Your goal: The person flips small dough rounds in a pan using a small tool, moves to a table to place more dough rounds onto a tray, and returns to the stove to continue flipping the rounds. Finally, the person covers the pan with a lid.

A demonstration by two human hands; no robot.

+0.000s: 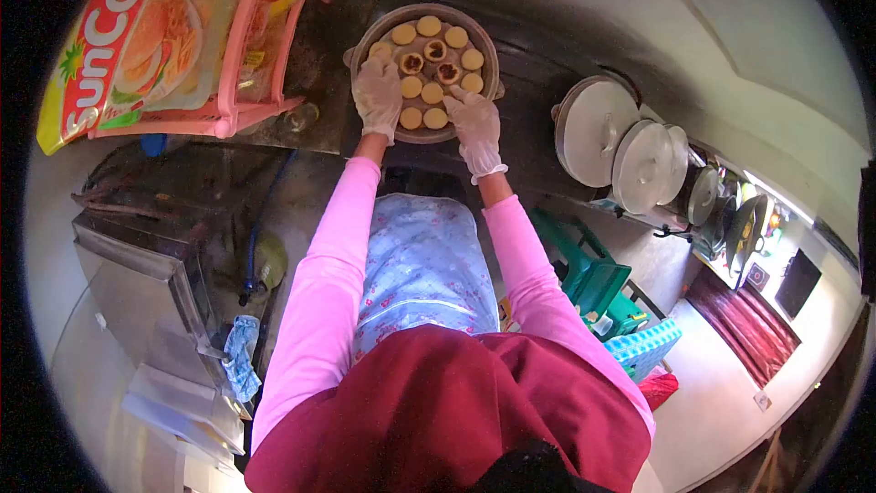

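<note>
A round metal pan [494, 47] holds several pale round dough discs [432, 92] and 3 pieces with dark brown filling on top [435, 51]. My left hand [377, 96], in a thin translucent glove, reaches over the pan's left side. Its fingers stretch forward to a disc [380, 49] near the rim. My right hand [475, 128], gloved the same way, comes over the lower right rim. Its fingertips extend among the discs at that side, and the glove hides part of the pan floor.
A pink plastic rack [239, 82] with a large SunCo bag [137, 46] stands at left. Several metal pot lids [598, 131] lean along the wall at right. Green crates [584, 269] sit below on the right. A blue cloth [241, 356] hangs at lower left.
</note>
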